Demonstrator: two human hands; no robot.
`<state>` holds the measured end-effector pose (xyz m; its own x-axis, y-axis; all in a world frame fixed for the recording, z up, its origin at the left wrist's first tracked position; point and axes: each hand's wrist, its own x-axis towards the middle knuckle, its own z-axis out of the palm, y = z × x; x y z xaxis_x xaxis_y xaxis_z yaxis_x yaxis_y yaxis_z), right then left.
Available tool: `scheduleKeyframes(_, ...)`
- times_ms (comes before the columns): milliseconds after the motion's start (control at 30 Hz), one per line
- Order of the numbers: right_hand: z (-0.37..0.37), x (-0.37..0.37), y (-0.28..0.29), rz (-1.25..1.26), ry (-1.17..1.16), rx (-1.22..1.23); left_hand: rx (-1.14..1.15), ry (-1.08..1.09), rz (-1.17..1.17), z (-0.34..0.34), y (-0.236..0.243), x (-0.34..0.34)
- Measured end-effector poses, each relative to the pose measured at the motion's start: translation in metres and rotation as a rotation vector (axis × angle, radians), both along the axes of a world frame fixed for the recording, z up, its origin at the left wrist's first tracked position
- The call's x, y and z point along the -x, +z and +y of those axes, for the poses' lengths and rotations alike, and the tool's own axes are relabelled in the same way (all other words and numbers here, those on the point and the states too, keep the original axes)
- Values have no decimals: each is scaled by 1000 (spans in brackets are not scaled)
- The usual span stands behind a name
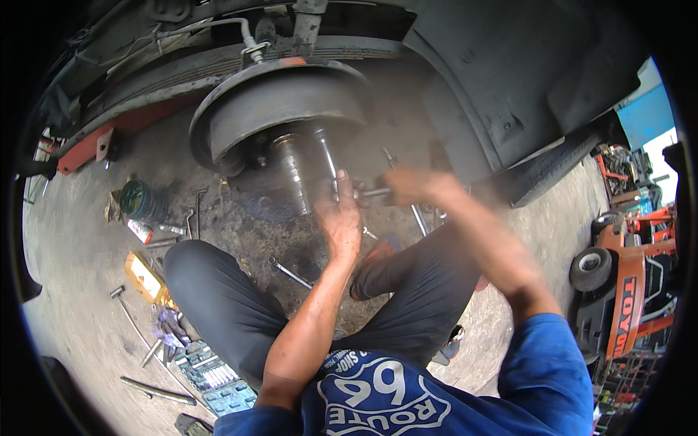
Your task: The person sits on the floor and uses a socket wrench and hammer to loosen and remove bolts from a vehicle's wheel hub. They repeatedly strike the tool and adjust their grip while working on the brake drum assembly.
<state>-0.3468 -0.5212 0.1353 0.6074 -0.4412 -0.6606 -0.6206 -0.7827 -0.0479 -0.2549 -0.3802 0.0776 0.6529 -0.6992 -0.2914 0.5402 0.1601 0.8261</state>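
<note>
A dark brake drum [283, 102] fills the upper middle, with a shiny threaded axle spindle [292, 174] sticking out toward me. Beside the spindle, a chrome extension bar [326, 152] runs from the drum's inner face to my left hand [339, 225], whose fingers are closed around its near end. My right hand [414, 187], blurred by motion, grips the dark handle of a socket wrench [376, 192] that meets the bar at my left fingers. What the bar's far end sits on is hidden in shadow.
Wrenches [291, 273] lie on the floor between my knees. At left are a dark bucket [138, 200], a yellow container [145, 278], a hammer [118, 292], purple gloves [171, 327] and a teal socket case [218, 378]. An orange forklift [625, 291] stands right; a vehicle body [494, 80] overhangs.
</note>
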Motion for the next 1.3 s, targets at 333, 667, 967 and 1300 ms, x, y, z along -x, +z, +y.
scheduleKeyframes(333,70,-50,162,106,335,247,245,-7,660,-4,1,-4)
scheduleKeyframes(667,-6,2,35,-318,245,113,27,71,166,-3,4,-3)
scheduleKeyframes(967,118,-82,-252,-234,-205,-838,-308,65,-552,7,-2,-13)
scheduleKeyframes(1300,19,9,-94,-723,127,142,-245,49,-310,0,8,-15)
